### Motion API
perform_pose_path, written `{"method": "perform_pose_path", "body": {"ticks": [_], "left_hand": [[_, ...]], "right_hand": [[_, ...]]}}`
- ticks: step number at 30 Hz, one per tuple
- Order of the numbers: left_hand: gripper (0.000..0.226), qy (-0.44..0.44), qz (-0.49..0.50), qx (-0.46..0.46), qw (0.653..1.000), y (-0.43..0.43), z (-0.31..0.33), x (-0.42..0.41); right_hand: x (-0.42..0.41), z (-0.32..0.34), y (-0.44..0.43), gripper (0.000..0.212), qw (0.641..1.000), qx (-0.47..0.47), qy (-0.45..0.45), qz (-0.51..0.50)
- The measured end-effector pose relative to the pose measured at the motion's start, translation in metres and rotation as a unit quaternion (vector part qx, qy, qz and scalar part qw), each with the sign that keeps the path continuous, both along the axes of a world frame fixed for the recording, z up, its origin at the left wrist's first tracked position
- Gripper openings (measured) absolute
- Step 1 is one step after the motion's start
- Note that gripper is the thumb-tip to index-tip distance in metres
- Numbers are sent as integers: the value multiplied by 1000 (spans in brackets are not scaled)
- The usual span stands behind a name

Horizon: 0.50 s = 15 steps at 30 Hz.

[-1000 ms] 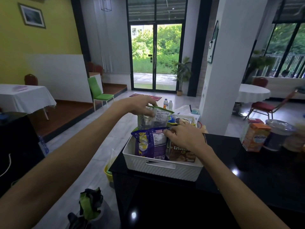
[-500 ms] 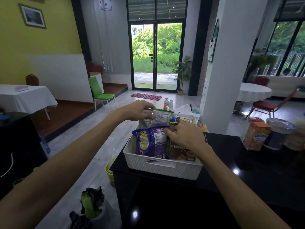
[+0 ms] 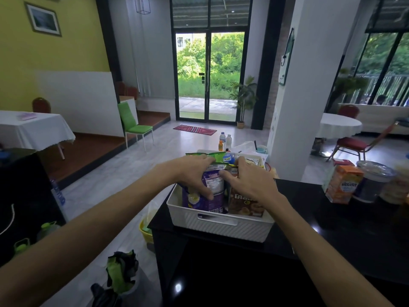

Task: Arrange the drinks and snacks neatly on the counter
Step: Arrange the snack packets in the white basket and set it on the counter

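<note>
A white basket [image 3: 221, 224] stands at the left end of the black counter [image 3: 332, 244]. Snack packs stand upright in it: a purple bag [image 3: 207, 201] at front left, a brown box [image 3: 243, 206] at front right, a green bag [image 3: 212, 156] behind them. My left hand [image 3: 194, 173] grips the top of the purple bag, thumb down its front. My right hand [image 3: 250, 180] rests over the brown box, fingers touching the packs' tops; whether it grips one I cannot tell.
An orange carton [image 3: 343, 183] and a lidded jar [image 3: 371, 185] stand at the counter's right. Beyond the counter lie bottles [image 3: 224, 140] on the floor and a white pillar [image 3: 294, 96]. A yellow tub [image 3: 146, 231] sits on the floor at the counter's left.
My left hand came down from the lifted green bag onto the purple bag. The green bag sank back into the basket. My right hand shifted slightly up.
</note>
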<state>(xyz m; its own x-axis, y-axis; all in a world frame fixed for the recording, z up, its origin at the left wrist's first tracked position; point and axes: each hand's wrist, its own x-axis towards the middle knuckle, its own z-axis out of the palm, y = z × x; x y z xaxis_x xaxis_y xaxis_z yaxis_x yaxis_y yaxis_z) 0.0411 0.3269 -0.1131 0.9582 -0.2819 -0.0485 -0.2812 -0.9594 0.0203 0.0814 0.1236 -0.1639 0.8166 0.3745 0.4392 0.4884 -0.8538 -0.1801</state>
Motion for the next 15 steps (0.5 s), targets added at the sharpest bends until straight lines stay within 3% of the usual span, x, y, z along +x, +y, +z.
{"method": "perform_pose_path", "body": {"ticks": [3,7,12,15], "left_hand": [[121,-3,-11,-15,1000,-2,-2,-1],[132,75,-11,-10,997,-4,9,-2],[143,132,-2,37,991,-10,13,-6],[136,87,-17,68,994,-12,11,-7]], "right_hand": [[3,3,-1,105,999,-17,26,6],[7,19,-11,123,982,-61,169,66],[15,46,-22,134,923,-179,315,130],[19,50,-21,133,919,-211,315,111]]}}
